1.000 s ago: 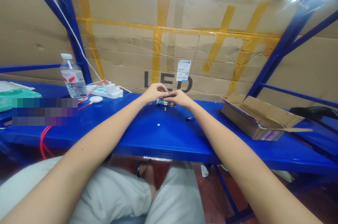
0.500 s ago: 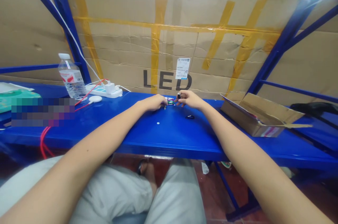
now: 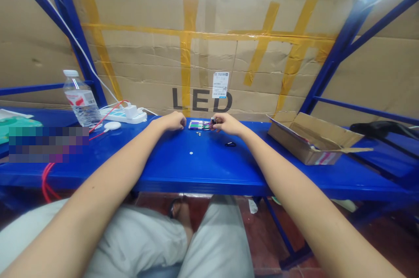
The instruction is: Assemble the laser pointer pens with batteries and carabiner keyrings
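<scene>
My left hand rests on the blue table just left of a row of slim, shiny coloured sticks. Its fingers are curled down, and whatever they may hold is hidden. At the row's right end, my right hand pinches a small black-and-silver piece between thumb and fingers. In front of the row lie small round silver pieces. A black clip-like loop is on the table below my right hand. Closer to me there is a small white disc.
An open cardboard box stands at the right. On the left are a water bottle, a white power strip, a round white puck and red cable. A large cardboard panel closes off the back.
My left hand has moved left, away from the coloured sticks, uncovering them and the small silver pieces. My right hand stays near the row's right end. The view has shifted slightly.
</scene>
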{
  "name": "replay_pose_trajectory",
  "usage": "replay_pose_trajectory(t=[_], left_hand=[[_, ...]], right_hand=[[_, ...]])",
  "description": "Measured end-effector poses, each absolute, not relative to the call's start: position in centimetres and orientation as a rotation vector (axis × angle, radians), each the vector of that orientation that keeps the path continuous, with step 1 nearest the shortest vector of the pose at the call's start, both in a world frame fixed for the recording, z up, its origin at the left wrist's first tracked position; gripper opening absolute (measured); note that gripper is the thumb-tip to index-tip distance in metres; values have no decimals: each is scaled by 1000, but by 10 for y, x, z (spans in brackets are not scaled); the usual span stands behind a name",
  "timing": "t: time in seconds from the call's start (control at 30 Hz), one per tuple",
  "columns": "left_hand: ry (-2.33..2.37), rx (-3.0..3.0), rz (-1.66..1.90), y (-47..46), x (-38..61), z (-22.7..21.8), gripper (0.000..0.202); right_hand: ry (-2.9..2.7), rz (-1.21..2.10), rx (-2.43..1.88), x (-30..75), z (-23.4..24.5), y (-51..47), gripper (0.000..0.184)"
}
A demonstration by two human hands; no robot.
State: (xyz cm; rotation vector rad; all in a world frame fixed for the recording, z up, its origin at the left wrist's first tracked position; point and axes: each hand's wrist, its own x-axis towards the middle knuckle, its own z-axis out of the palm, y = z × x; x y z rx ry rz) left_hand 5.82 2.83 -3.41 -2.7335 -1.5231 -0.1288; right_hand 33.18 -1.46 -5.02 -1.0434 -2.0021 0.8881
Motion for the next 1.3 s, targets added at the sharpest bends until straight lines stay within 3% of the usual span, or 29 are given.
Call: replay_pose_trajectory(t=[0.3, 0.67, 0.87, 1.3], left_hand=[[-1658, -2872, -92, 14, 67, -33, 15], [-1418, -2975, -389, 3, 94, -40, 24], [-1290, -2895, -309, 4, 103, -50, 21], [-1483, -2992, -436, 4, 103, -48, 13]], right_hand=[[-2014, 912, -1050, 333, -54, -10, 15], [-2090, 798, -1064, 333, -52, -13, 12], [-2100, 782, -1070, 329, -50, -17, 12], [-2151, 794, -1064, 325, -55, -17, 14]])
